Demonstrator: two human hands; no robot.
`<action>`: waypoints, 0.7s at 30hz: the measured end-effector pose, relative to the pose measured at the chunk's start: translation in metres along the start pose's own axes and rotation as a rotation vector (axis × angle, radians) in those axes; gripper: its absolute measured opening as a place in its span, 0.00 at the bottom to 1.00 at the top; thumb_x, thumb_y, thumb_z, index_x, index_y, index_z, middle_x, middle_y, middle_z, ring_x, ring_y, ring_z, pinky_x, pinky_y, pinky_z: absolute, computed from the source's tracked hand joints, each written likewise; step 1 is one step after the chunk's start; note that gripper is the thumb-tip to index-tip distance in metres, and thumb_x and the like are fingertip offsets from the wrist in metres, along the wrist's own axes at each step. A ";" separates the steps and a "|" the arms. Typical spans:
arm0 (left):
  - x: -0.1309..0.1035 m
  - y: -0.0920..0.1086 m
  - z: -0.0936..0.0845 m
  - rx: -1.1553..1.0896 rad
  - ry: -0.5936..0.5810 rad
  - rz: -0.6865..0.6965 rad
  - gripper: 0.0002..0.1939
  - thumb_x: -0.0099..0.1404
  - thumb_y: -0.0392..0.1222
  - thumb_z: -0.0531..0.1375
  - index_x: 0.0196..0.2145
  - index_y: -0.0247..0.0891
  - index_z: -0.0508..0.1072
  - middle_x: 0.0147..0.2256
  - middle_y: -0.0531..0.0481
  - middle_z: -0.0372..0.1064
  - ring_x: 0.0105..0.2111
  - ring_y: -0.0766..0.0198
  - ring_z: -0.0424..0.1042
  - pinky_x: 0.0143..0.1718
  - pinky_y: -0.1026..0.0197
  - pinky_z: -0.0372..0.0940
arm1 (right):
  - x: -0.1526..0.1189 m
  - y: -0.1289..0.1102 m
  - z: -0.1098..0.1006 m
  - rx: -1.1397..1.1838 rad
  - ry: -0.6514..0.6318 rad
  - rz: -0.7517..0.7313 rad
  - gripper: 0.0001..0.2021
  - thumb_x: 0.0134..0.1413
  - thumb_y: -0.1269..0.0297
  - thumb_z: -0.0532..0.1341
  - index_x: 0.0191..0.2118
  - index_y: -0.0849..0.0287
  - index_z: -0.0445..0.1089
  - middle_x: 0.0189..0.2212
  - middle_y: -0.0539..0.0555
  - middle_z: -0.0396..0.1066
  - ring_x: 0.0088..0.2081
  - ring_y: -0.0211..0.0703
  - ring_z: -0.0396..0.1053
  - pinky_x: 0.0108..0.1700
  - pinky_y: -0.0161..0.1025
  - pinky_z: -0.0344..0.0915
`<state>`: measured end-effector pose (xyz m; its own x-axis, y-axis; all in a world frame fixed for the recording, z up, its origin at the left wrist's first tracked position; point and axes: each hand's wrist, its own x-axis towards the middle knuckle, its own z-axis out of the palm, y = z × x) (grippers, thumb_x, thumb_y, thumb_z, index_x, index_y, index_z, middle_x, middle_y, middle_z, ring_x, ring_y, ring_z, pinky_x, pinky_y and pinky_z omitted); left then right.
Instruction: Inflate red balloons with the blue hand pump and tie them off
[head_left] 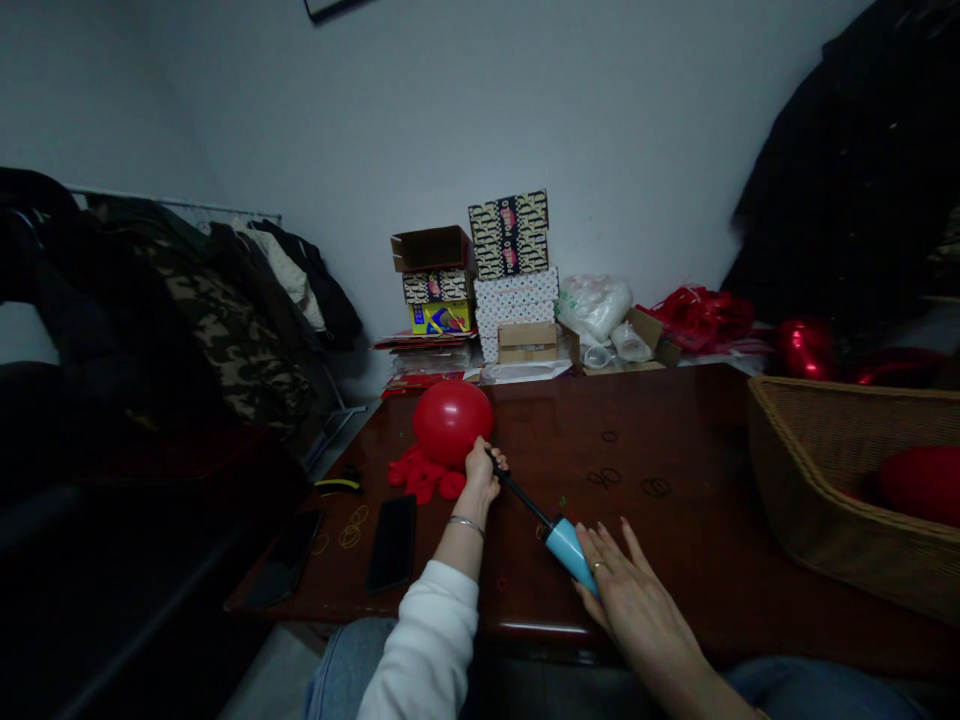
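Observation:
An inflated red balloon [452, 422] rests above a pile of flat red balloons [421, 476] on the dark wooden table. My left hand [484, 468] is closed at the balloon's near right side, around the black end of a pump [570, 552] with a light blue body. Against that blue body lies my right hand [626, 580], its palm on the near end and several fingers stretched out. The balloon's neck is hidden by my left fingers.
Two dark phones [391, 543] and yellow rubber bands [351, 528] lie left. Black bands [656, 487] are right of centre. A wicker basket [795, 470] holding a red balloon stands right; stacked boxes [516, 300] line the back.

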<state>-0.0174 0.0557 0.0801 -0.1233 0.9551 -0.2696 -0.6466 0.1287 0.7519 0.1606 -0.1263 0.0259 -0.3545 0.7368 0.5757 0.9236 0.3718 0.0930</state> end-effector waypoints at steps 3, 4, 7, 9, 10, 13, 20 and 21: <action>-0.001 -0.005 0.001 0.001 -0.008 -0.011 0.13 0.67 0.44 0.49 0.25 0.39 0.55 0.16 0.58 0.50 0.13 0.73 0.51 0.15 0.70 0.45 | 0.013 -0.005 -0.001 0.021 -0.033 0.047 0.25 0.57 0.64 0.53 0.58 0.71 0.58 0.53 0.64 0.66 0.54 0.51 0.64 0.64 0.53 0.40; -0.002 -0.007 0.002 -0.003 -0.013 -0.015 0.13 0.67 0.44 0.49 0.25 0.39 0.55 0.16 0.58 0.50 0.13 0.73 0.52 0.15 0.70 0.45 | 0.019 -0.007 -0.002 0.028 -0.049 0.065 0.25 0.57 0.64 0.53 0.58 0.71 0.58 0.53 0.64 0.67 0.54 0.51 0.64 0.64 0.53 0.41; -0.005 -0.015 0.004 -0.014 -0.018 -0.026 0.12 0.67 0.44 0.48 0.26 0.39 0.56 0.17 0.58 0.51 0.13 0.73 0.52 0.15 0.70 0.46 | 0.039 -0.012 -0.001 0.038 -0.092 0.086 0.24 0.57 0.64 0.53 0.57 0.72 0.60 0.51 0.66 0.68 0.54 0.51 0.64 0.64 0.53 0.41; -0.008 -0.020 0.007 -0.015 -0.020 -0.037 0.12 0.67 0.45 0.49 0.26 0.39 0.56 0.16 0.58 0.51 0.13 0.73 0.52 0.15 0.70 0.46 | 0.052 -0.015 0.000 0.038 -0.103 0.098 0.23 0.56 0.66 0.53 0.56 0.73 0.60 0.50 0.67 0.68 0.53 0.51 0.65 0.64 0.53 0.42; -0.010 -0.021 0.008 -0.013 -0.024 -0.044 0.12 0.66 0.45 0.49 0.26 0.39 0.56 0.16 0.58 0.51 0.13 0.73 0.52 0.15 0.70 0.47 | 0.057 -0.016 0.001 0.036 -0.103 0.103 0.24 0.56 0.66 0.53 0.56 0.73 0.60 0.50 0.67 0.69 0.53 0.51 0.65 0.64 0.53 0.42; -0.013 -0.022 0.012 0.004 -0.040 -0.056 0.12 0.66 0.45 0.49 0.26 0.39 0.56 0.16 0.58 0.50 0.13 0.72 0.53 0.15 0.70 0.47 | 0.067 -0.018 0.005 0.027 -0.082 0.106 0.24 0.56 0.66 0.53 0.57 0.72 0.59 0.50 0.67 0.69 0.52 0.51 0.66 0.64 0.54 0.41; -0.011 -0.022 0.011 0.012 -0.046 -0.071 0.13 0.67 0.45 0.48 0.26 0.39 0.56 0.16 0.58 0.51 0.13 0.72 0.53 0.15 0.70 0.47 | 0.057 -0.016 0.009 0.034 -0.058 0.093 0.24 0.56 0.67 0.52 0.57 0.72 0.58 0.51 0.67 0.68 0.53 0.51 0.65 0.64 0.54 0.41; -0.010 -0.023 0.010 0.009 -0.049 -0.068 0.12 0.67 0.45 0.48 0.26 0.39 0.56 0.16 0.58 0.50 0.13 0.72 0.53 0.15 0.70 0.46 | 0.054 -0.015 0.008 0.031 -0.055 0.089 0.24 0.56 0.67 0.51 0.57 0.72 0.58 0.51 0.67 0.67 0.53 0.52 0.65 0.64 0.54 0.41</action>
<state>0.0059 0.0457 0.0713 -0.0418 0.9559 -0.2906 -0.6455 0.1962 0.7381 0.1262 -0.0876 0.0485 -0.2794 0.7971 0.5353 0.9472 0.3201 0.0179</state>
